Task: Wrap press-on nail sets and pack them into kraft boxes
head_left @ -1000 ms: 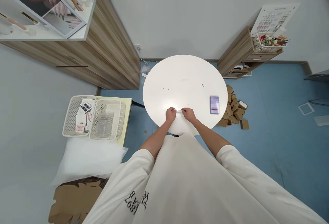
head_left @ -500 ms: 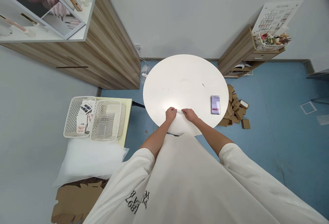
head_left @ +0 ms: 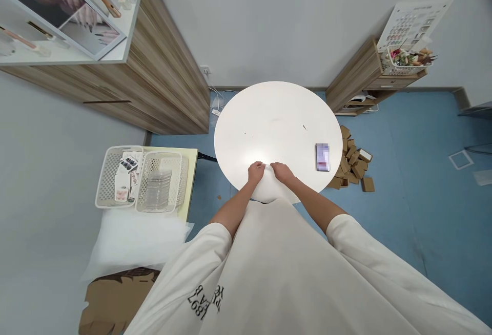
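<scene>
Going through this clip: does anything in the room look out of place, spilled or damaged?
Yes: small kraft cardboard boxes lie in a loose heap on the blue floor beside the round white table, tipped at odd angles, looking dumped rather than stacked.

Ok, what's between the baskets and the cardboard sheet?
A puffy white plastic bag lies between the baskets and the cardboard, seen in the head view.

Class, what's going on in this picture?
A person's left hand and right hand work at the near edge of a round white table, close around a thin white strip too small to identify. A blurred purple-and-white box lies on the tabletop to the right; small brown cardboard boxes sit heaped on the blue floor.
</scene>
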A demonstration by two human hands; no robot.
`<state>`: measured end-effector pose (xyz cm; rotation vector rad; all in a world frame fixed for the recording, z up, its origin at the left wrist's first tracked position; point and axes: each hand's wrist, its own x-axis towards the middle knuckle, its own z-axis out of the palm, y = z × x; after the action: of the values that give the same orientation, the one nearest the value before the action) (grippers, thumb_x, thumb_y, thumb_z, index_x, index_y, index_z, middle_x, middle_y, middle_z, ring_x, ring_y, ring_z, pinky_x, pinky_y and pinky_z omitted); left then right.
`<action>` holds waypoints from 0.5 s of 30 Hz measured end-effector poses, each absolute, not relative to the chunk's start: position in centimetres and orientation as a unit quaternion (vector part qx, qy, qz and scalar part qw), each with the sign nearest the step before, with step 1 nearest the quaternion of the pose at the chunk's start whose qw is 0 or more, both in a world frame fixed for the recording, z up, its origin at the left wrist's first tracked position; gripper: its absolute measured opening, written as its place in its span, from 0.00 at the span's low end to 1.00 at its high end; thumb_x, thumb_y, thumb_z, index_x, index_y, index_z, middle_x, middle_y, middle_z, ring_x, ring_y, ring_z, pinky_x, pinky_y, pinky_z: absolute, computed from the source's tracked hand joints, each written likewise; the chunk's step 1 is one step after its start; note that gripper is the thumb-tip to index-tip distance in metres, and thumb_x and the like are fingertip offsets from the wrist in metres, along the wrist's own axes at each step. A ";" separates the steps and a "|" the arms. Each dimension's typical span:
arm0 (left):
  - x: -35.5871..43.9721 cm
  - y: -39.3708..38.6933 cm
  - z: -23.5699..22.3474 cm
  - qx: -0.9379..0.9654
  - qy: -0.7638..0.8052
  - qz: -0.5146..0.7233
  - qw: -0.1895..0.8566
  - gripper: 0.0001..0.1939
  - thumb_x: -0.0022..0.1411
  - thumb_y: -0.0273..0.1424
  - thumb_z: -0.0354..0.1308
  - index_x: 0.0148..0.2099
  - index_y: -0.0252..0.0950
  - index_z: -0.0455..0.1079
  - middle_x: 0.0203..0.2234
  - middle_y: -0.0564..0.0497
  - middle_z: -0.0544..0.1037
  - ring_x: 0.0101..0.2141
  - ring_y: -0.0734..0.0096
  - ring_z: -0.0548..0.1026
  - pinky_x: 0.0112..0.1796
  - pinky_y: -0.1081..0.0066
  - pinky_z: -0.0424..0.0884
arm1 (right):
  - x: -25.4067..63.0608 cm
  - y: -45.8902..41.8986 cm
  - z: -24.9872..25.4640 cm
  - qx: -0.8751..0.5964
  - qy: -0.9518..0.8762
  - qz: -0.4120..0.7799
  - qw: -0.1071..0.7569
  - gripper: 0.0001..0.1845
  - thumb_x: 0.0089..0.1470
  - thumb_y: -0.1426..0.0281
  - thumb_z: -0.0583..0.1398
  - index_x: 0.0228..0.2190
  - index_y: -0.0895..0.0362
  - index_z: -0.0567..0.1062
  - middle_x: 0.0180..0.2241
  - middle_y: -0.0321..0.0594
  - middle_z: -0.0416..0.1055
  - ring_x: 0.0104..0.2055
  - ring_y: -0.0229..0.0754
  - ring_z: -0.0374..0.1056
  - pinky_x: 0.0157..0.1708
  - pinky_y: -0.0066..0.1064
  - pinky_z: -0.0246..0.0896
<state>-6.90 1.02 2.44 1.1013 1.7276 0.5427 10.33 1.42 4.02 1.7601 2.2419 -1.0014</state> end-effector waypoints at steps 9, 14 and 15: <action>-7.2 0.8 1.8 0.445 0.700 0.225 0.511 0.14 0.66 0.33 0.59 0.52 0.37 0.76 0.52 0.45 0.79 0.52 0.61 0.76 0.57 0.63 0.67 | 10.0 1.0 4.1 0.599 0.728 -0.330 0.056 0.16 0.61 0.77 0.54 0.49 0.54 0.72 0.44 0.48 0.73 0.41 0.48 0.69 0.40 0.32 0.58; -7.9 -0.3 0.8 0.430 0.703 0.225 0.521 0.22 0.63 0.27 0.61 0.60 0.37 0.69 0.52 0.44 0.77 0.49 0.62 0.78 0.53 0.64 0.71 | 10.2 1.8 3.9 0.619 0.710 -0.334 0.030 0.14 0.62 0.75 0.53 0.46 0.55 0.74 0.43 0.47 0.73 0.43 0.48 0.69 0.41 0.32 0.58; -8.1 -0.6 0.6 0.429 0.699 0.228 0.525 0.24 0.63 0.26 0.60 0.61 0.37 0.68 0.52 0.43 0.77 0.48 0.63 0.78 0.52 0.64 0.71 | 10.2 2.0 3.8 0.625 0.705 -0.335 0.025 0.14 0.62 0.75 0.53 0.45 0.55 0.74 0.42 0.46 0.74 0.43 0.47 0.69 0.41 0.32 0.59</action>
<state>-8.06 -0.61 0.57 1.0261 1.6720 0.5445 10.23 1.99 3.82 1.9329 2.1795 -1.0361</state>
